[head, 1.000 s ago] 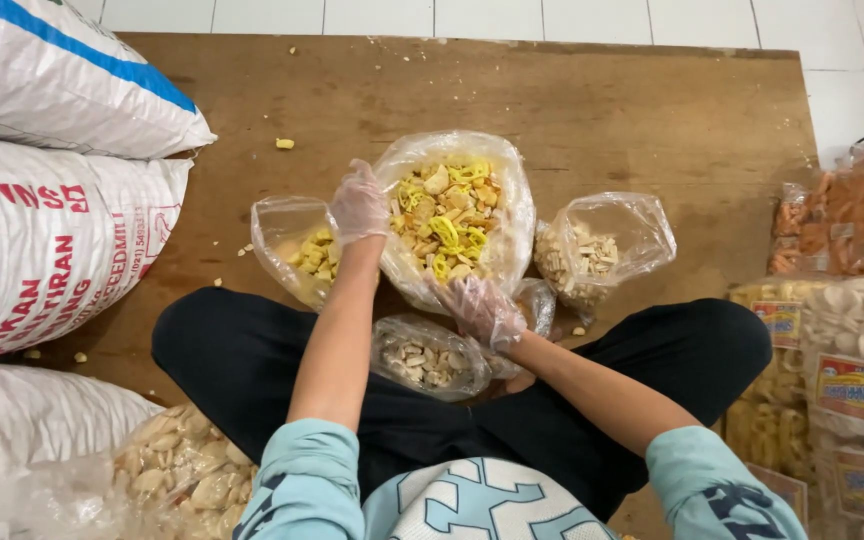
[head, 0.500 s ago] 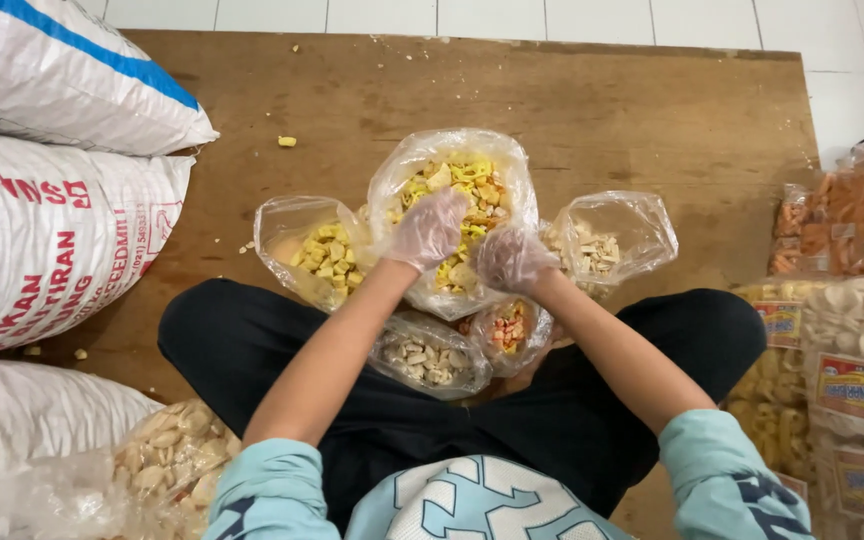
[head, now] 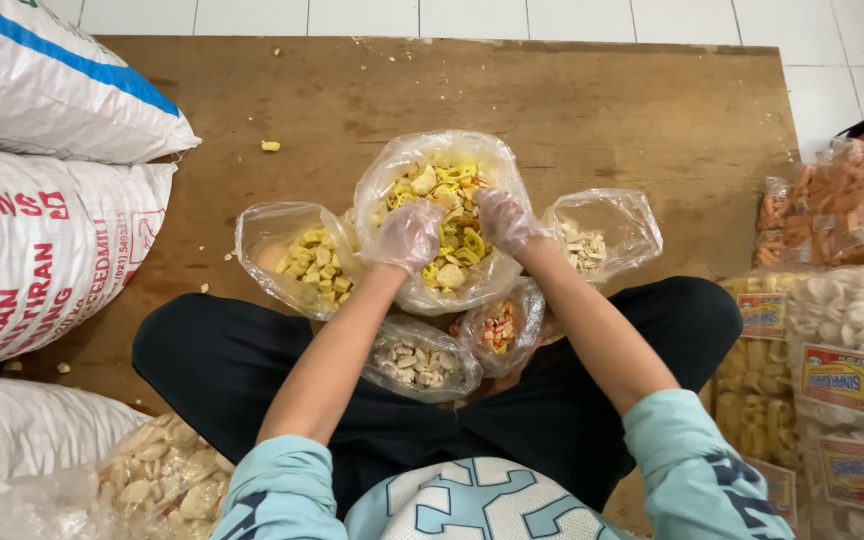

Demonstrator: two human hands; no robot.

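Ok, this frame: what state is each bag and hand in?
Middle bag: open, mixed crackers, both hands in it.
Left bag: open, yellow pieces.
Right bag: open, pale chips.
Two lap bags: open, part filled.
Left hand: gloved, in crackers.
Right hand: gloved, in crackers.

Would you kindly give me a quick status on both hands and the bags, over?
Left hand and right hand gloved, both on the big middle bag of mixed crackers. Four smaller open bags crowd around it.
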